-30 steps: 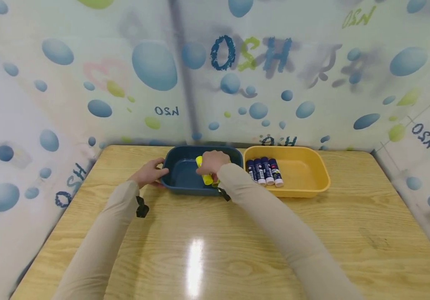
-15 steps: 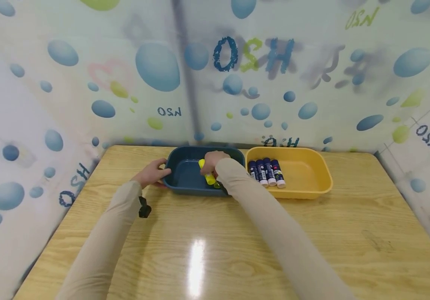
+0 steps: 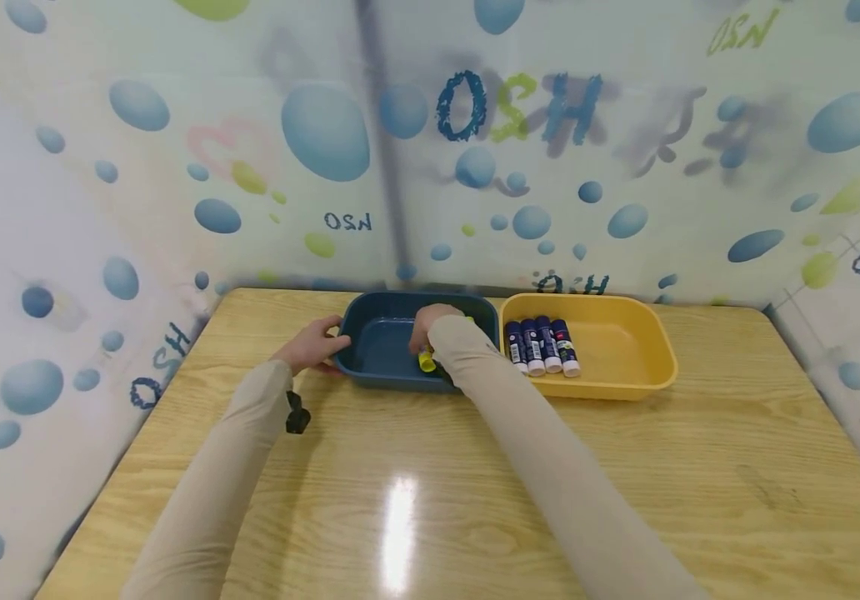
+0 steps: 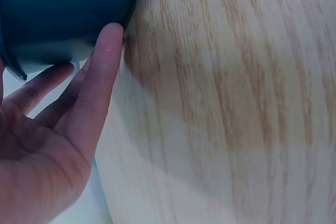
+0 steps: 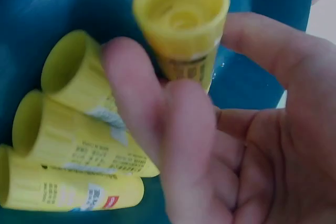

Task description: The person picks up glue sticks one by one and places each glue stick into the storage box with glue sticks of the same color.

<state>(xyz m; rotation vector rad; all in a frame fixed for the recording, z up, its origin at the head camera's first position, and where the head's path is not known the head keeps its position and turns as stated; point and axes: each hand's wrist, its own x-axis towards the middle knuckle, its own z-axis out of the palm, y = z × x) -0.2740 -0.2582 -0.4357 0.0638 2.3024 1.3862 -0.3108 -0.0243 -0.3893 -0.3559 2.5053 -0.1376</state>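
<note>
A dark blue tray stands at the back of the wooden table. At its left end my left hand grips the wall, thumb at the rim and fingers against the outside. Inside the tray, my right hand holds a yellow glue stick between thumb and fingers. In the right wrist view its hollow end faces the camera. Beside the held one lie three more yellow glue sticks, side by side. From the head, my right hand and sleeve cover most of them.
A yellow tray sits against the blue tray's right side. Several dark blue glue sticks with white ends lie in a row at its left. A patterned wall rises behind the table.
My right hand has turned and lowered a little over the blue tray, so less of the yellow glue stick shows from the head. The left hand stays at the tray's end.
</note>
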